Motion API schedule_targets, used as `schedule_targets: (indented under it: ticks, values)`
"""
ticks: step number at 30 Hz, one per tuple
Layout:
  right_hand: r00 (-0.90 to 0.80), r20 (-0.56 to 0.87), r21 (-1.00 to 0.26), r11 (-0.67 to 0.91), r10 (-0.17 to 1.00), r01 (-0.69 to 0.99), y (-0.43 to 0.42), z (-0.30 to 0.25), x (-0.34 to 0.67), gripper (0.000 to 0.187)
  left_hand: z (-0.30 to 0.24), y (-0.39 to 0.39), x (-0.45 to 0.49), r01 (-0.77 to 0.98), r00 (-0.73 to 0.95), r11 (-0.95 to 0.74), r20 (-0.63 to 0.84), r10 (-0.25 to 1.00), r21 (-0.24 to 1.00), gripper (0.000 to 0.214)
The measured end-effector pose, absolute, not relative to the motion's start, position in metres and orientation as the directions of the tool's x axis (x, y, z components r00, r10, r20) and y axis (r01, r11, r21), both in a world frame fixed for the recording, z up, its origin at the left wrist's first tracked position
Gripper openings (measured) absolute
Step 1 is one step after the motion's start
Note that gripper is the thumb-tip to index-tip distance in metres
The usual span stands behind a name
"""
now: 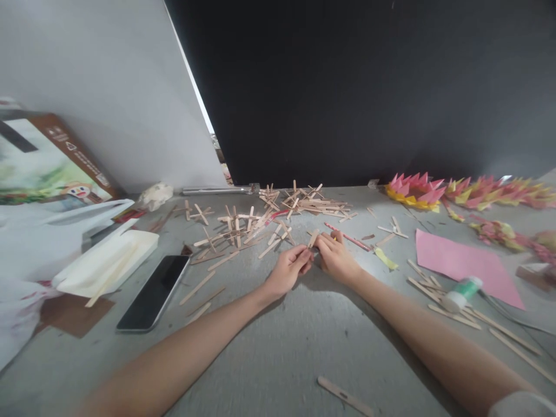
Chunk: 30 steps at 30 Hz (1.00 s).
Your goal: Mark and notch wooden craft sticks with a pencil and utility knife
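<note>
Above the grey table, my left hand pinches a wooden craft stick whose end pokes up between my two hands. My right hand meets it from the other side, its fingers curled in close to the same stick; what they grip, if anything, is hidden. Just beyond lies a red patterned pencil, partly behind my right fingers. Several crossed stick pieces and a heap of loose sticks spread out past both hands.
Left are a phone, a white tray and a plastic bag. To the right are pink paper, a green-and-white glue bottle, more sticks and folded pink-yellow paper. One stick lies near the front. A dark panel stands behind.
</note>
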State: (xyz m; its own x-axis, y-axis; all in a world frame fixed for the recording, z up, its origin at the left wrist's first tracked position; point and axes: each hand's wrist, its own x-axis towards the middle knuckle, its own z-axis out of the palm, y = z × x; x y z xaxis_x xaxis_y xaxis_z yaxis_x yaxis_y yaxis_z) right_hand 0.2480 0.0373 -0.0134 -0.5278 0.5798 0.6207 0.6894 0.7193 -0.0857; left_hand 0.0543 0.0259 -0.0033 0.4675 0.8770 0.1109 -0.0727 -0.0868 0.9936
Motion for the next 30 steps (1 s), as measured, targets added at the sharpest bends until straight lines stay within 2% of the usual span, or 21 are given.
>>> schedule_targets:
  ticks: [9, 19, 26, 30]
  values:
    - [-0.525, 0.621, -0.067, 0.707, 0.582, 0.704, 0.0345, -0.0175, 0.2457, 0.027, -0.0009, 0.0248, 0.0558, -0.019, 0.491, -0.154, 0.144, 0.859, 0.988, 0.057]
    - [-0.516, 0.613, -0.134, 0.722, 0.599, 0.679, 0.0359, -0.0135, 0.2504, 0.036, -0.0028, 0.0221, 0.0523, -0.067, 0.489, -0.143, 0.157, 0.858, 0.988, 0.049]
    - [-0.528, 0.62, -0.098, 0.725, 0.581, 0.682, 0.0339, -0.0132, 0.2482, 0.029, -0.0014, 0.0231, 0.0558, -0.084, 0.519, -0.155, 0.175, 0.836, 0.984, 0.05]
    - [-0.532, 0.617, -0.114, 0.734, 0.58, 0.67, 0.0349, -0.013, 0.2497, 0.037, -0.0015, 0.0222, 0.0551, -0.087, 0.491, -0.153, 0.176, 0.853, 0.984, 0.049]
